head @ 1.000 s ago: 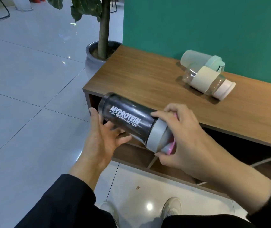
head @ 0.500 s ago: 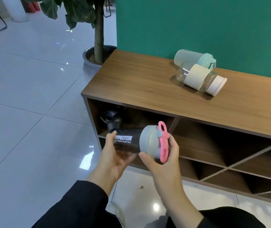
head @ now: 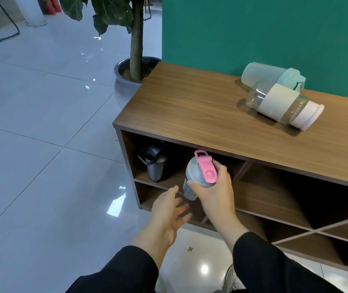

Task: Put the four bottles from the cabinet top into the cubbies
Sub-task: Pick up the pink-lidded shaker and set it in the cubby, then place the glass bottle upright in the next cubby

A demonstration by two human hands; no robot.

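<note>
Fingers [head: 192, 183] of the right hand [head: 215, 193] are wrapped around the grey lid end of the dark shaker bottle [head: 198, 176], clamped on it, thumb on the near side. The bottle stands nearly upright at the mouth of the top left cubby [head: 179, 166], its pink flip cap and loop uppermost, its dark body partly hidden behind the hand. Whether its base touches the shelf cannot be told.

The left hand [head: 169, 210] is empty, fingers spread apart and slightly blurred, just below and left of the bottle, not touching it.

A black bottle [head: 154, 163] with a dark hinged lid stands upright deeper in the same cubby, to the left of the held one.

On the cabinet top [head: 190, 106], two bottles lie on their sides, touching each other, near the back wall:
- a mint-green bottle [head: 270, 76], frosted and matte, with a green lid;
- a clear bottle [head: 283, 104], in front of it, with a pale sleeve around the middle and a white cap.

The cabinet is wood-grain laminate with a smooth brown top. Its right section has diagonal dividers forming triangular cubbies.

The wall [head: 253, 28] behind it is flat teal. The floor [head: 42, 144] is glossy pale tile with light reflections. A potted plant [head: 135, 66] with a rough trunk stands in a rounded grey pot beside the cabinet's left end. Both sleeves are black.
</note>
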